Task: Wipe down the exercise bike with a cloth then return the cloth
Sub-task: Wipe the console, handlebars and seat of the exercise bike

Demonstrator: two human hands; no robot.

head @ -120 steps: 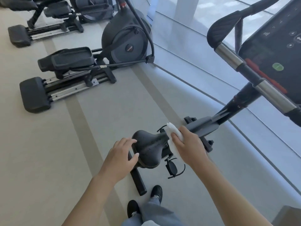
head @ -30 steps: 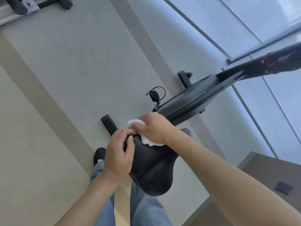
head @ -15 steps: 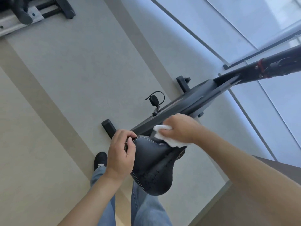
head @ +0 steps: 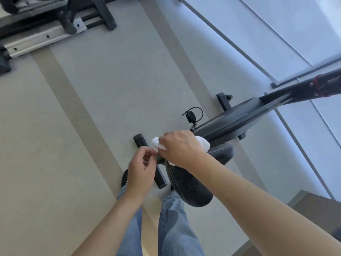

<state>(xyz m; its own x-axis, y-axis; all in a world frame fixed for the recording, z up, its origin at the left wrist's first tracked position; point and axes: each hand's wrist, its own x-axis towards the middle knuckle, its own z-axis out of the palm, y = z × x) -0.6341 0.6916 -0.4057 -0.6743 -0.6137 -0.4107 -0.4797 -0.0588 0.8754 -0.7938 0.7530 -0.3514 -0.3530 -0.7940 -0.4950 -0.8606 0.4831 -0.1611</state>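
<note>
You had right hand [head: 181, 150] clamped on one white cloth [head: 203, 143], pressed against narrow front end of black saddle [head: 191, 189]. Left hand [head: 141, 172] sat just beside that grip, fingers curled at saddle nose; whether pinching anything, cannot tell. Cloth looked soft, light, bunchable: best taken wadded in palm. Saddle looked firm, smooth. One exercise bike [head: 236, 122], two hands.
</note>
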